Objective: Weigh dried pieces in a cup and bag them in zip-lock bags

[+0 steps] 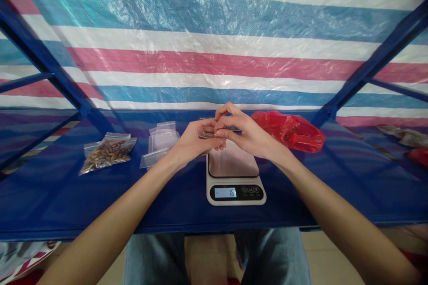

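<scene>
Bare-handed work with a clear plastic bag (206, 134) above the rear part of a kitchen-type scale (217, 182). The clear plastic bag is thin, colourless and glossy, with pale highlights along its film; the fingers cover much of it, so its full outline and any contents cannot be made out with confidence. The left hand (197, 140) grips it between thumb and bent fingers; the right hand (242, 129), its fingers arched and crossing those of the left, pinches it from the other side. The scale, white-cased with a pinkish reflective plate, has one lit display showing the digits 1 and 6, and three round buttons beside it. Counted on the blue table (180, 205): one scale; one crumpled, translucent red bag (306, 138) to the right, near the right forearm; a loose stack of flat clear bags (163, 140), at least three, beside the left forearm; and, farther left, one filled zip bag (109, 153) of brown, elongated pieces. Behind stands one striped sheet (214, 62) in white, blue and red, flanked by two slanting blue posts (374, 62)
</scene>
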`<move>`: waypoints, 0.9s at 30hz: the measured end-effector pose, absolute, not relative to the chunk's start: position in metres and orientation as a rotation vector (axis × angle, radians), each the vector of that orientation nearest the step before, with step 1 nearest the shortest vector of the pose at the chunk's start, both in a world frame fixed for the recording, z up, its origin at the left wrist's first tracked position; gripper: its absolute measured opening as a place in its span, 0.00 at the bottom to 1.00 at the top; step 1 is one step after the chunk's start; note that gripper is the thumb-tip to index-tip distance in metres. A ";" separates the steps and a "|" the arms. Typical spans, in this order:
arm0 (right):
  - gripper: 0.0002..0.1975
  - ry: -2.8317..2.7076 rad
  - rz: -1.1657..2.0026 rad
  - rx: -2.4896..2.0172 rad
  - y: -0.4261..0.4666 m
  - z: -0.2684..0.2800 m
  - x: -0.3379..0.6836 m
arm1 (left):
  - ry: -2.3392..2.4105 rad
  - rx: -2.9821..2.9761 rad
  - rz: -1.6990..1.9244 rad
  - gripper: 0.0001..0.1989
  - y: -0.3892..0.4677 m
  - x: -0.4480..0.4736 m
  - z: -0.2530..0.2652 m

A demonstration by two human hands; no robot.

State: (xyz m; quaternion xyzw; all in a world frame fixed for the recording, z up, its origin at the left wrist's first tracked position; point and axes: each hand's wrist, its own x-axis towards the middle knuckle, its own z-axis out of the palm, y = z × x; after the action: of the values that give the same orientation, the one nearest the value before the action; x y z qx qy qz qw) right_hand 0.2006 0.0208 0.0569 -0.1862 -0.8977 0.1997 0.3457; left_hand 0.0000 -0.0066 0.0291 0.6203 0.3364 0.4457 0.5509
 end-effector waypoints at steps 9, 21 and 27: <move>0.07 -2.063 0.448 -0.535 0.013 0.057 0.190 | 0.590 1.374 0.940 0.18 -0.007 -0.001 0.023; 0.17 -1.497 0.913 -0.745 0.006 0.024 0.186 | 0.679 1.508 1.017 0.18 -0.009 0.004 0.013; 0.17 -1.511 1.059 -0.694 0.006 0.019 0.183 | 0.952 1.674 1.430 0.25 -0.004 0.000 0.017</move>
State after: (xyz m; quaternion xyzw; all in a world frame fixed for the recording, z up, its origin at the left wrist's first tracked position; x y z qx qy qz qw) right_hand 0.1832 0.0055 0.0194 -0.2936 -0.6392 0.4476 0.5522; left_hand 0.0003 -0.0044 0.0167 0.6503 0.3696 0.5556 0.3629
